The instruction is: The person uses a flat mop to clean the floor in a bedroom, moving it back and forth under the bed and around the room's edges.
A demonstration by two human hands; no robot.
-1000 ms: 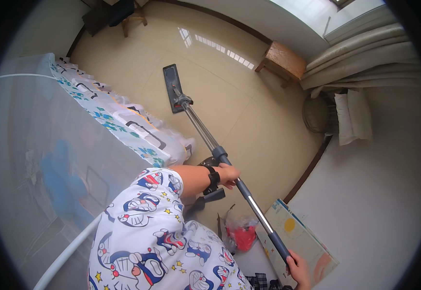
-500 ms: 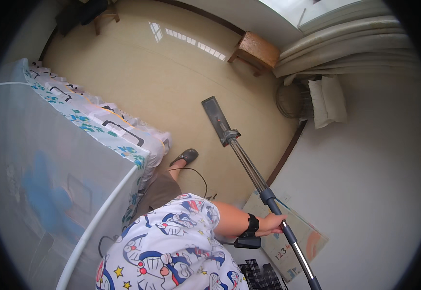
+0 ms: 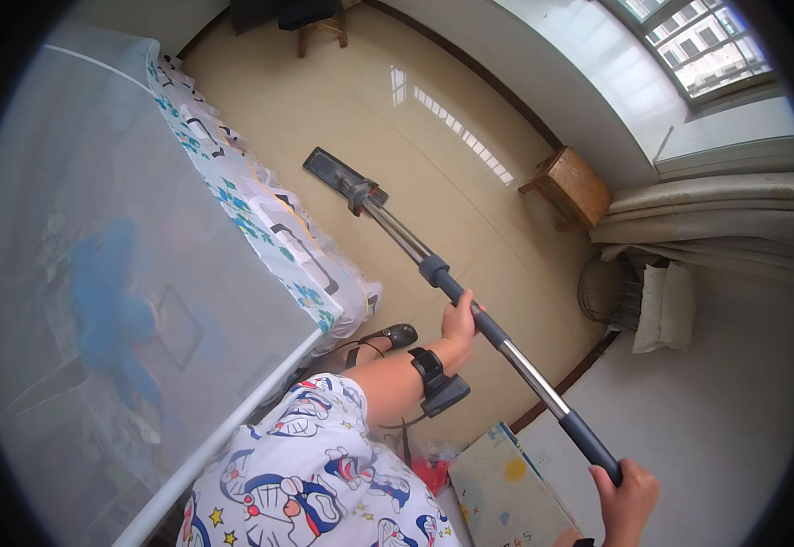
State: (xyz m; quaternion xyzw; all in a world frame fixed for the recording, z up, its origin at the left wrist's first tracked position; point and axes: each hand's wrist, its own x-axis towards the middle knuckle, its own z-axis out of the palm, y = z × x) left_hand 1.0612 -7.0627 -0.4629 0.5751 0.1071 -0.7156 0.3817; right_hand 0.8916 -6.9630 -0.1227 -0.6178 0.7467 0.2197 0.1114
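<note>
A flat mop point(image 3: 524, 369) with a grey and silver pole slants across the view. Its dark rectangular head point(image 3: 328, 170) lies on the pale tiled floor, beside the bed's frilled skirt. My left hand point(image 3: 459, 324) is closed around the dark part of the pole about midway along, and a black strap with a small device circles that wrist. At lower right, my right hand point(image 3: 629, 497) grips the dark upper end of the handle. My shoe point(image 3: 402, 336) shows between the bed and my left forearm.
A netted bed point(image 3: 260, 232) with a white frame tube fills the left. A wooden stool point(image 3: 575, 187) stands by the curtain point(image 3: 707, 205). Near it are a round wire basket point(image 3: 608, 290) and cushions point(image 3: 663, 308). A dark-seated stool point(image 3: 310, 14) is at the far wall; a printed board point(image 3: 506, 488) is below.
The mop head has slid farther out and left, closer to the bed. My left hand moved forward with the pole. My right hand has come into view on the handle. The view has shifted.
</note>
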